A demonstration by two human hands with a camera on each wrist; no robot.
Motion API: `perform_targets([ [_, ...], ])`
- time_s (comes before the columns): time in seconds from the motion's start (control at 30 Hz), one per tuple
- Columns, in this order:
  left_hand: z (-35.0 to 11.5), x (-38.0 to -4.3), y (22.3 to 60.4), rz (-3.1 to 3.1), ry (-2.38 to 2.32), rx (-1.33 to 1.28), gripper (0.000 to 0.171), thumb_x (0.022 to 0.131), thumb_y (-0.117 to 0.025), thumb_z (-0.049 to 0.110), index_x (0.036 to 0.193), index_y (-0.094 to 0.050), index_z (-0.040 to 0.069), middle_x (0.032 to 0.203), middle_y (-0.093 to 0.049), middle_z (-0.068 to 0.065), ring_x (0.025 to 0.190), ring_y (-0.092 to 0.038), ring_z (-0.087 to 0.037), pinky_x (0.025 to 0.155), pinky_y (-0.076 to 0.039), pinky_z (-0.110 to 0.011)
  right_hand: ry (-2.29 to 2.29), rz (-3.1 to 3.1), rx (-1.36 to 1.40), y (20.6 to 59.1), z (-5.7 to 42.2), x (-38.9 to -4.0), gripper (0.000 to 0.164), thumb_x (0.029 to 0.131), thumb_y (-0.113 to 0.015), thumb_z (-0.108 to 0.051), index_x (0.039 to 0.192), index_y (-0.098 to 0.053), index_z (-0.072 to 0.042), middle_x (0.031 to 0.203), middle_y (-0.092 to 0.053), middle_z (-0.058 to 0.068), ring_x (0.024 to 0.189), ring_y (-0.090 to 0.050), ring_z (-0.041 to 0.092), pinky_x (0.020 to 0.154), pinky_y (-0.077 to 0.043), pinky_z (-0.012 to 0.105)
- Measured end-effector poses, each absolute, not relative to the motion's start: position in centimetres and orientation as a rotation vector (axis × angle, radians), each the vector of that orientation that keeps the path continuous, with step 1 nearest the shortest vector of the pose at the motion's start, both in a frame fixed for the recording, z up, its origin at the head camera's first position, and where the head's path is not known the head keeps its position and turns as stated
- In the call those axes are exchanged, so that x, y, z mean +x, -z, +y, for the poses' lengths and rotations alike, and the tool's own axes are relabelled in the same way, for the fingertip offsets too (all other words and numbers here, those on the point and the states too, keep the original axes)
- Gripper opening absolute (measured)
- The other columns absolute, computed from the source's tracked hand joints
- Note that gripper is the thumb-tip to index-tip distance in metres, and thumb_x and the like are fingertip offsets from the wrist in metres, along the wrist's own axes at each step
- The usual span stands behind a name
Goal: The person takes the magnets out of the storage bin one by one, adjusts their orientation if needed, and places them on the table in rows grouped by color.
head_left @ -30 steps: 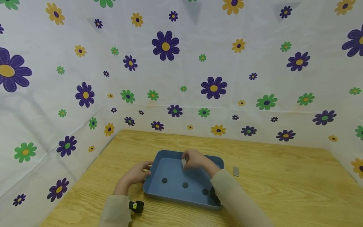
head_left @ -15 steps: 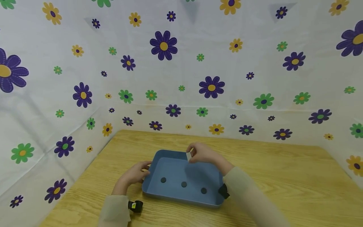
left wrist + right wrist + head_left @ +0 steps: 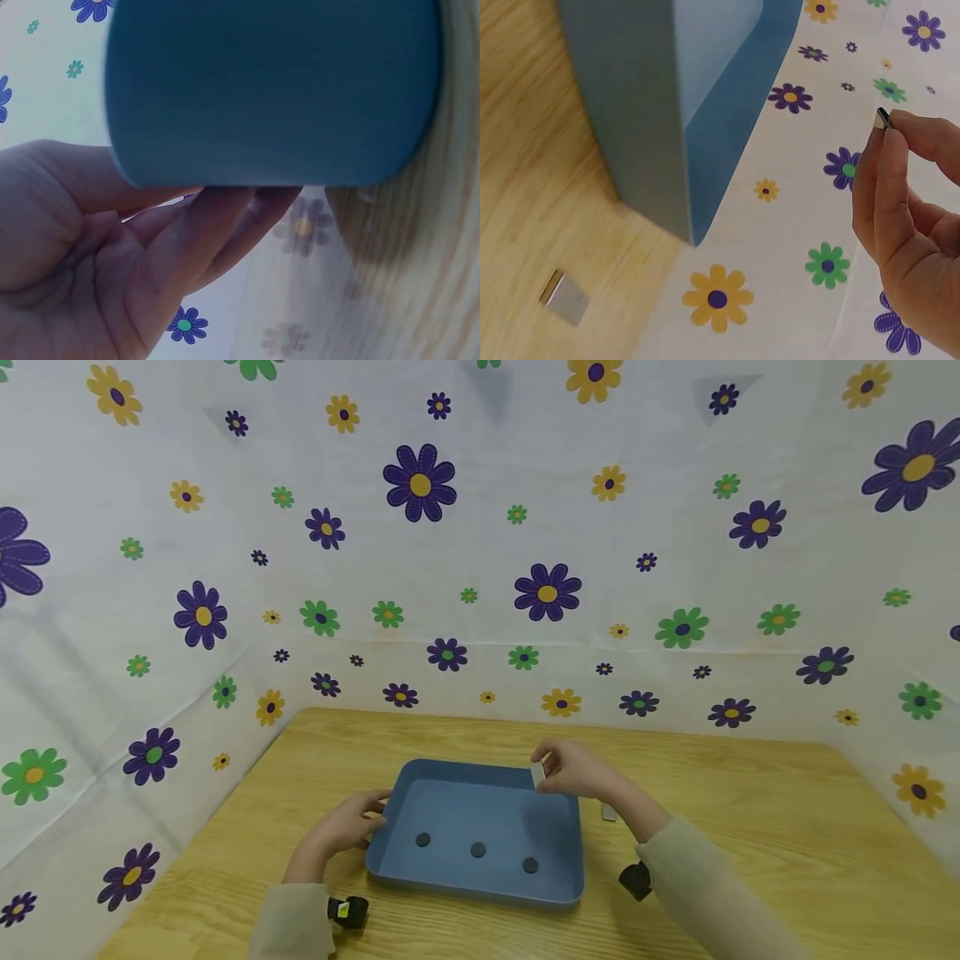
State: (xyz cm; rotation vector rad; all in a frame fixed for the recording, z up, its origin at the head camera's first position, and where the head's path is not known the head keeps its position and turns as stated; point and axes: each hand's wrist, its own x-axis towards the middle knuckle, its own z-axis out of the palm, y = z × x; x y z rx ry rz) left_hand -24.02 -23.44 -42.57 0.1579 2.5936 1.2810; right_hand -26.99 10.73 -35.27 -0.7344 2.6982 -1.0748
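Observation:
A blue shallow tray [image 3: 465, 885] lies on the table. Inside it, near the front, are three dark round discs, one of them in the middle [image 3: 477, 850]. At the tray's left end, my left hand [image 3: 347, 827] rests its fingers against the outer wall; in the left wrist view the tray wall hides the fingertips. My right hand [image 3: 573, 768] pinches a small pale rectangular tile [image 3: 537, 774] between thumb and fingers, above the tray's back right. In the right wrist view only a narrow dark and pale end of that tile [image 3: 882, 118] shows.
A second small grey tile [image 3: 568, 300] lies on the wooden table [image 3: 720, 827], right of the tray and partly behind the right forearm in the head view. A flower-patterned white sheet [image 3: 480, 543] stands behind and to the left.
My right hand has risen from inside the tray and moved right, still pinching the tile. The left hand stays at the tray's left end. The head view has shifted slightly.

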Motion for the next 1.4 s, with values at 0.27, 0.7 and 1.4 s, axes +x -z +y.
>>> perform_targets([
  [0.27,-23.4,-24.0,42.6,2.586,-1.304,0.162,0.045,0.087,-0.049,-0.004,0.13,-0.04,-0.001,0.116,-0.049,-0.022,0.099,-0.052,-0.034,0.062,-0.05,-0.04,1.185,2.696,-0.68,35.9,14.2,-25.8,0.033,0.072,-0.07,-0.005,0.101,-0.056,0.004,0.079,-0.053,0.006,0.07,-0.05,0.017,0.061,-0.046,0.03],
  [0.7,-23.5,-23.6,42.3,2.572,-1.322,0.153,0.045,0.087,-0.049,-0.004,0.13,-0.04,-0.002,0.116,-0.049,-0.022,0.099,-0.052,-0.034,0.063,-0.05,-0.041,1.21,2.739,-0.564,36.9,20.3,-24.7,0.035,0.075,-0.067,-0.007,0.104,-0.053,0.006,0.08,-0.052,0.006,0.071,-0.051,0.018,0.06,-0.045,0.031],
  [1.4,-23.7,-23.9,42.6,2.558,-1.333,0.149,0.046,0.087,-0.049,-0.004,0.132,-0.039,-0.001,0.117,-0.048,-0.022,0.1,-0.051,-0.034,0.064,-0.05,-0.04,1.112,2.802,-0.351,38.9,25.3,-23.9,0.039,0.075,-0.067,-0.006,0.105,-0.051,0.012,0.084,-0.054,0.011,0.075,-0.05,0.021,0.062,-0.046,0.033],
])
